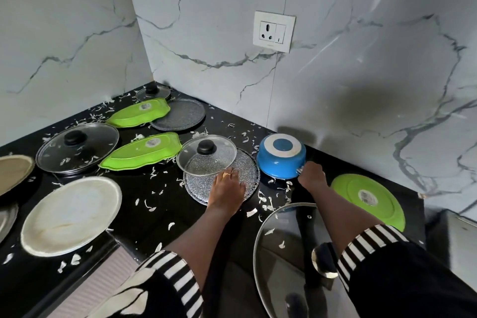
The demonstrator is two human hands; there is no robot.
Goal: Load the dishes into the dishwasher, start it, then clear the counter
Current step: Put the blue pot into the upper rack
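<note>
My right hand point(312, 175) is curled round the handle of the blue pot point(281, 156), right of centre in the frame. The pot sits upside down, base up, just up and left of that hand. Its handle runs from the pot wall down-right into my fist, so I judge the lift comes back along that line towards me. This hand is plainly the nearer one.

My left hand point(227, 188) lies on the speckled grey plate point(247, 165) at centre frame, fingertips at the rim of the small glass lid point(206, 153) that rests on the plate's upper left. I cannot tell whether they pinch the lid or only touch it.

The black bench point(167, 204) is glossy and strewn with white shreds, some right under the pot's handle. A large glass lid point(278, 253) lies in the lower right below my forearm, and a green plate point(374, 199) lies right of my wrist. Marble-look walls close in the corner, with a socket point(274, 31) at upper centre. No dishwasher is in view.
</note>
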